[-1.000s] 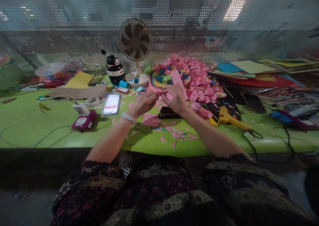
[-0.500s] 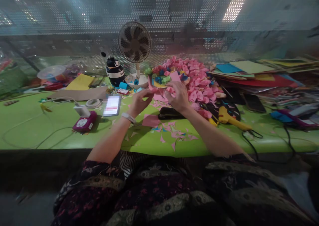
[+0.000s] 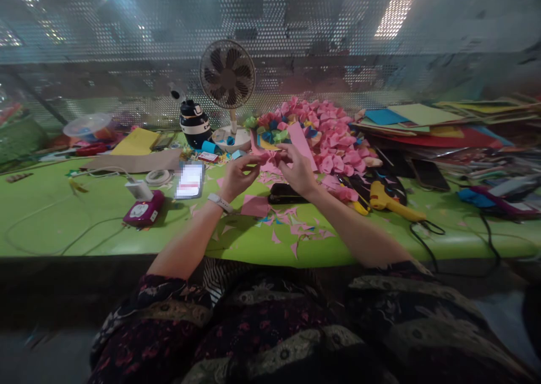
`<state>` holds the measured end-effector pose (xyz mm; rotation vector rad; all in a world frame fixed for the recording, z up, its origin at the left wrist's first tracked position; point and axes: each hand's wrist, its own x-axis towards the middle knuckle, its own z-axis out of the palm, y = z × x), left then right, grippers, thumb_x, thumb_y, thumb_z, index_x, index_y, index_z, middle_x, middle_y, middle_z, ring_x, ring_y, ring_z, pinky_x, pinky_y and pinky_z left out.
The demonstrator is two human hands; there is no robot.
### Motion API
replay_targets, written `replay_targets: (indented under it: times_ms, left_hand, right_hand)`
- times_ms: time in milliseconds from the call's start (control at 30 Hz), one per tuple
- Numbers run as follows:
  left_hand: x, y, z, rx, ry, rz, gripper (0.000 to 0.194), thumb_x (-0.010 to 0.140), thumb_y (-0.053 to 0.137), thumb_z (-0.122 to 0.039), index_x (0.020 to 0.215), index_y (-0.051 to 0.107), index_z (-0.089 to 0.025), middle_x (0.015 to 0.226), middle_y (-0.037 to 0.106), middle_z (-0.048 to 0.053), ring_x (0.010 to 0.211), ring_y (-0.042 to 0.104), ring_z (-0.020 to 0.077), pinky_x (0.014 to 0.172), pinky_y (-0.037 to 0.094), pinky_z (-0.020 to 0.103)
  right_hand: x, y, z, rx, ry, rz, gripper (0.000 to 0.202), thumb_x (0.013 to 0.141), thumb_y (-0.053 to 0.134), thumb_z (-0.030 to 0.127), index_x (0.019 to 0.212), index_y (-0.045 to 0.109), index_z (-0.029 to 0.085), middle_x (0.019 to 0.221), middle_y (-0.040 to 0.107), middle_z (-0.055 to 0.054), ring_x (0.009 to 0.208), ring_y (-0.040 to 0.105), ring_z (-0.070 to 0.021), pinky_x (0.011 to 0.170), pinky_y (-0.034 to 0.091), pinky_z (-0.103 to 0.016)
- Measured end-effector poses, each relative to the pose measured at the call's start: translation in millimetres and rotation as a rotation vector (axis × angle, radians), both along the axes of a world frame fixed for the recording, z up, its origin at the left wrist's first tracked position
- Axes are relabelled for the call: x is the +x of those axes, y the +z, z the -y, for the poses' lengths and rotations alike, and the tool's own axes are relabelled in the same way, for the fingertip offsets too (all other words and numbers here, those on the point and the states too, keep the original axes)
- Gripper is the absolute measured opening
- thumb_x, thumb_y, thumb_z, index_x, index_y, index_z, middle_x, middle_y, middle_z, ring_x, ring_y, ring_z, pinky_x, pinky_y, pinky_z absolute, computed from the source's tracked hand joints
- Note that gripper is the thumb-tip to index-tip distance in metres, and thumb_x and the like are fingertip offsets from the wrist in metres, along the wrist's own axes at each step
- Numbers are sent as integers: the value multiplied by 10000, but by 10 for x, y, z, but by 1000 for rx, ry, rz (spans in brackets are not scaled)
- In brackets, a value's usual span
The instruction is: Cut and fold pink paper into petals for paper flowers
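Observation:
Between both hands, above the table, is a small pink folded paper piece (image 3: 269, 156) with creased, petal-like folds. My left hand (image 3: 239, 175) pinches its left side, thumb and fingertips together. From the other side, my right hand (image 3: 298, 172) has its fingertips closed on the piece's right edge. Just behind lies a large heap of pink paper shapes (image 3: 333, 130), and a pink paper strip (image 3: 302, 144) leans against it. A black stapler-like object (image 3: 289, 193) rests below the hands, beside a pink paper square (image 3: 255, 205) and scattered pink scraps (image 3: 291, 230).
A small fan (image 3: 228, 76) and a black bottle (image 3: 195, 123) stand at the back. To the left are a lit phone (image 3: 189, 180) and a purple power block (image 3: 144, 208) with cables. At right lie a yellow glue gun (image 3: 393, 202) and stacked coloured paper (image 3: 416, 115).
My right hand has turned, and its fingers have closed in on the pink piece. The piece's creased folds show more clearly now, while my left hand has barely moved.

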<state>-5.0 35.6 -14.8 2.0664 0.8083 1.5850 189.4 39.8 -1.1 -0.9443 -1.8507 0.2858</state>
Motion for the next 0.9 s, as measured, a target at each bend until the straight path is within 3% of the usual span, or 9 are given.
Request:
replay_targets:
  times_ms: [200, 333, 467, 700, 900]
  left_hand:
    - [-3, 9, -29, -234, -90, 229, 314, 807, 740, -344, 980, 527, -191, 985, 732, 84, 882, 729, 161, 714, 603, 248]
    - [18, -4, -48, -346, -143, 214, 452, 761, 779, -478, 1008, 543, -182, 891, 752, 80, 787, 736, 166, 634, 595, 239]
    - [22, -11, -51, -348, -136, 195, 523, 730, 783, -553, 1017, 562, -177, 840, 754, 71, 751, 740, 174, 611, 596, 244]
    - [0, -13, -74, -321, -80, 219, 417, 785, 760, -442, 1046, 577, -173, 836, 756, 60, 753, 739, 157, 678, 611, 255]
    - [-13, -64, -125, -311, -114, 205, 406, 779, 757, -382, 1070, 587, -156, 848, 755, 77, 767, 742, 170, 685, 600, 263]
  right_hand:
    - [7, 23, 54, 88, -32, 71, 414, 856, 490, 116, 1241, 594, 227, 1162, 733, -84, 1058, 710, -238, 932, 562, -433]
    - [-9, 2, 53, 95, -23, 100, 384, 874, 489, 124, 1228, 601, 220, 1188, 723, -92, 1060, 706, -234, 935, 563, -433]
    - [-23, -24, 35, 112, -38, 113, 365, 868, 497, 129, 1197, 624, 223, 1164, 728, -82, 1052, 704, -234, 943, 563, -419]
    - [-9, -18, 34, 53, -16, 89, 378, 869, 528, 159, 1237, 592, 215, 1151, 727, -99, 1019, 711, -243, 912, 570, -435]
    - [-19, -23, 59, 73, 18, 106, 378, 876, 501, 146, 1235, 605, 205, 1051, 738, -92, 986, 715, -242, 890, 569, -422]
